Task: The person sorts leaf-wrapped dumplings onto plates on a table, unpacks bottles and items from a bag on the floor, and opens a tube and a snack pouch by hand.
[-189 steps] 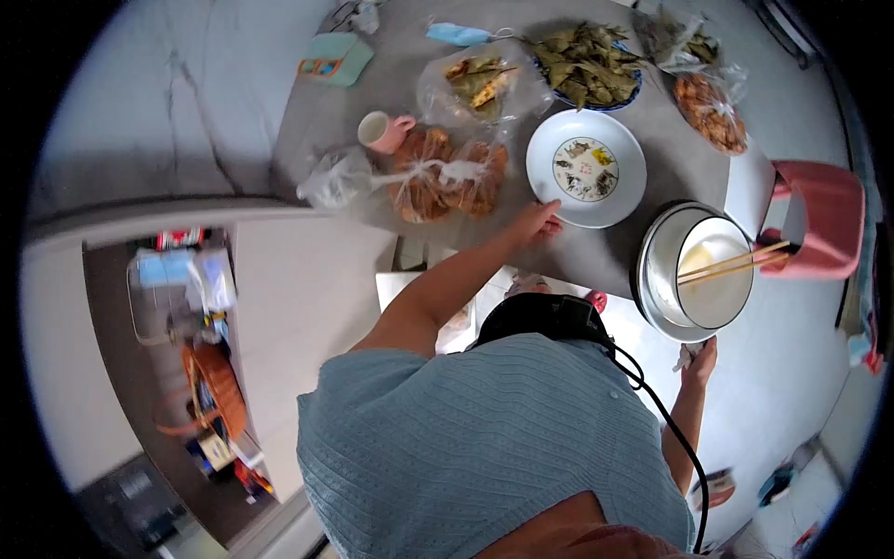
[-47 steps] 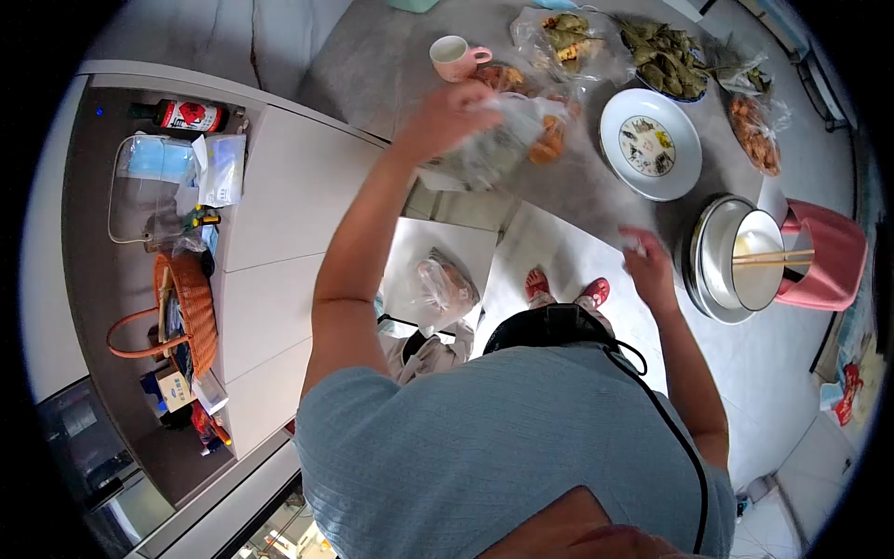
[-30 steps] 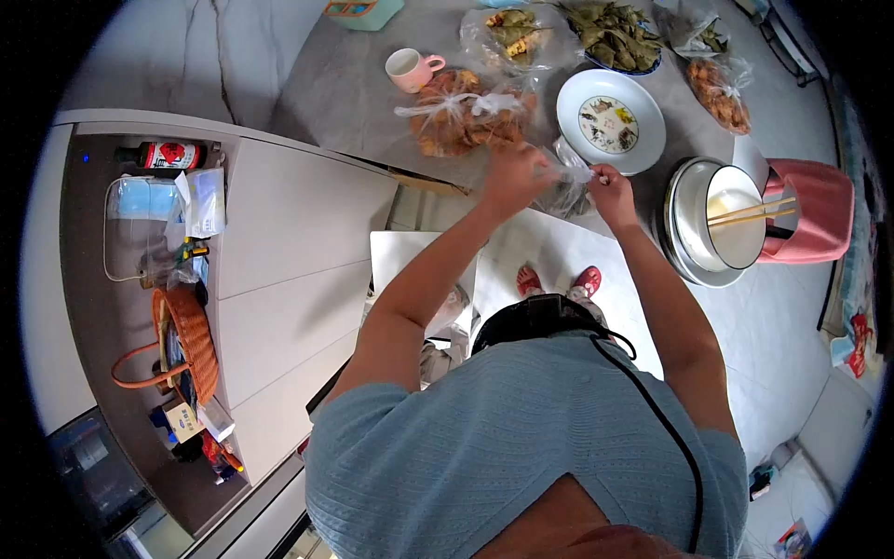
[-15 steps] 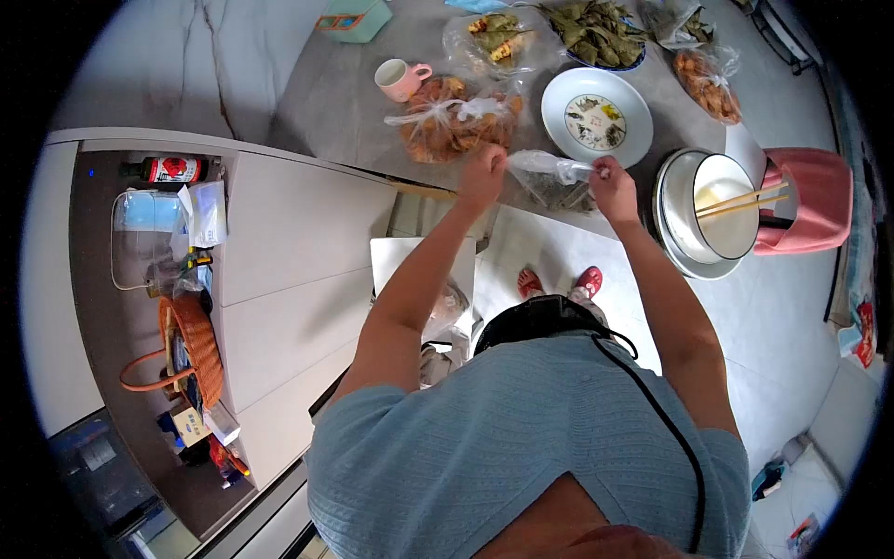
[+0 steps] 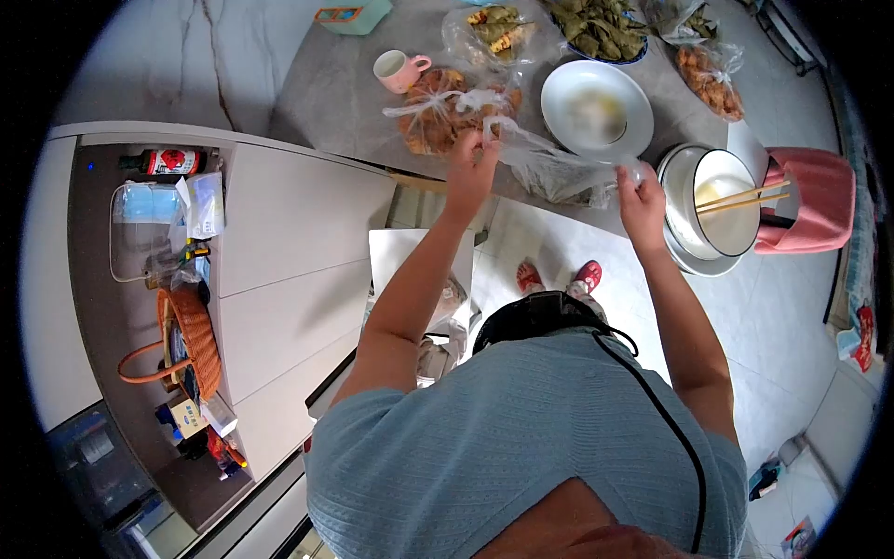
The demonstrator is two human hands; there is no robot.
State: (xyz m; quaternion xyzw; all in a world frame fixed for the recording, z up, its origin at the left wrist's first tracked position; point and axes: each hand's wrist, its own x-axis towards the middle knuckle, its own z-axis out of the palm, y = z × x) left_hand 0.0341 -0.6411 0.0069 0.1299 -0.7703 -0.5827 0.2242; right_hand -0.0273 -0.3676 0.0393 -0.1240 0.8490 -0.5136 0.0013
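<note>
A clear plastic bag is stretched between my hands at the front edge of the grey table. My left hand pinches one of its handles, close to a tied bag of brown food. The other handle is gripped by my right hand, beside the stacked white pots. What lies in the lower part of the bag is hard to make out. Just behind it sits a white plate with a printed centre, blurred now.
A pink mug, a bag with leaf-wrapped food and a bowl of leaf-wrapped bundles stand farther back. Chopsticks rest across a white pot. At right is a pink chair; at left, an open shelf holds a wicker basket.
My hands have moved apart, the right one rightward and slightly down, the left a little leftward. The bag's top, bunched before, is now spread wide between them.
</note>
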